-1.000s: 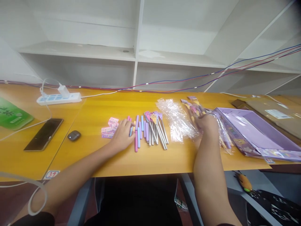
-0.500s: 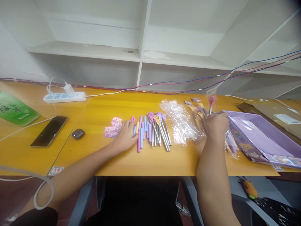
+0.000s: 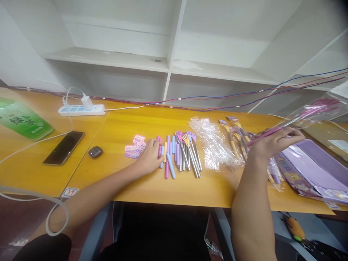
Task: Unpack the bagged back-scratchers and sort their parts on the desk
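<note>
Backscratcher (image 3: pixel 295 119), pink and plastic-wrapped, slants at right of frame, held in the right hand (image 3: pixel 272 145). At centre, the left hand (image 3: pixel 149 156) touches coloured tubes (image 3: pixel 171 165); whether it grips one, I cannot tell. Metal-rodded scratchers (image 3: pixel 192 158) lie just beside them.

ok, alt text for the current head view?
A person's right hand holds up a bagged pink scratcher above a yellow table; the left hand is at pastel tubes. Metal-stemmed scratchers and clear bags lie between the hands, a purple box at right.
</note>
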`<state>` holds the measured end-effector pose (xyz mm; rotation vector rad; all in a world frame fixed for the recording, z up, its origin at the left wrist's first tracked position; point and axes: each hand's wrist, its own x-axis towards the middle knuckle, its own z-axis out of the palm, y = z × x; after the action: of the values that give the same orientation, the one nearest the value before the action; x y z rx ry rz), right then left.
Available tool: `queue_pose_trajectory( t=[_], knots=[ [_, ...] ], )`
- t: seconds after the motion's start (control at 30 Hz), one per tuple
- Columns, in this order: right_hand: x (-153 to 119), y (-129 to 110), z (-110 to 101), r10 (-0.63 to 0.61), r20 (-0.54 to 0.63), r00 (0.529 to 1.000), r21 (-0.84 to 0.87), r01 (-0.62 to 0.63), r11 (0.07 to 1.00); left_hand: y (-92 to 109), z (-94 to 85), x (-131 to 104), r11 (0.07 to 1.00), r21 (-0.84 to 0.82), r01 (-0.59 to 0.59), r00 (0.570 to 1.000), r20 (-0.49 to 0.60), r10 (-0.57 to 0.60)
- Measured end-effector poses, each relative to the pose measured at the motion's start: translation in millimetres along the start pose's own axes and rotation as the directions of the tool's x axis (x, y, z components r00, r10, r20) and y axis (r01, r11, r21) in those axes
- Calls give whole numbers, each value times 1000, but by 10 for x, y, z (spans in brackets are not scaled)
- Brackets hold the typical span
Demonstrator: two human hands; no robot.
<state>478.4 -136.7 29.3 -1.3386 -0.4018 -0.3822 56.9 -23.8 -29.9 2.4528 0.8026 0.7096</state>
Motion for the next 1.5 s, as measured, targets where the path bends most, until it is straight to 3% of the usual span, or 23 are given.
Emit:
queue_pose_trajectory(
  t=[0.13, 0.27, 0.4, 0.73, 0.87, 0.97, 1.03, 1.1, 1.2, 1.3, 1.33, 1.4, 1.5],
  knots=[
    [-162, -17, 97, 140, 151, 979, 178, -166, 970, 0, 9, 0, 1000, 2, -3, 1000, 11, 3],
    [-376, -32, 252, 238, 349, 906, 230, -329, 916, 19, 10, -5, 999, 38, -1, 999, 37, -1],
    [-612, -88, 348, 167, 524, 835, 319, -374, 871, 45, -17, -3, 999, 50, 10, 998, 62, -13],
    [-797, -57, 399, 117, 656, 746, 283, -387, 877, 50, -20, -3, 998, 65, 4, 998, 70, -9],
    [-907, -159, 406, 87, 741, 665, 264, -408, 874, 54, -24, -3, 998, 57, 8, 998, 67, -12],
    [-1019, -362, 462, 71, 802, 594, 284, -482, 829, 74, -51, 5, 998, 56, 27, 999, 31, -29],
    [-1120, -553, 525, 74, 858, 509, 265, -561, 784, 87, -86, 15, 999, 30, 22, 1000, -23, -21],
    [-1263, -759, 585, 79, 924, 375, 205, -658, 725, 88, -126, 27, 998, -57, 5, 997, -73, -10],
    [-1604, -1016, 626, 72, 992, 108, 40, -781, 623, 62, -173, 53, 947, -322, 12, 991, -119, -53],
    [-2075, -1128, 595, 22, 984, -178, -161, -819, 551, 22, -196, 97, 753, -658, 1, 982, -141, -124],
    [-2232, -1130, 574, -8, 970, -242, -200, -819, 538, 13, -206, 114, 667, -745, -9, 978, -147, -150],
    [-2494, -1102, 521, -57, 958, -281, -203, -807, 555, 9, -237, 145, 525, -851, -10, 969, -138, -206],
    [-2674, -1048, 439, -70, 960, -271, -147, -702, 697, 24, -300, 176, 426, -905, 15, 958, -110, -266]
  ],
)
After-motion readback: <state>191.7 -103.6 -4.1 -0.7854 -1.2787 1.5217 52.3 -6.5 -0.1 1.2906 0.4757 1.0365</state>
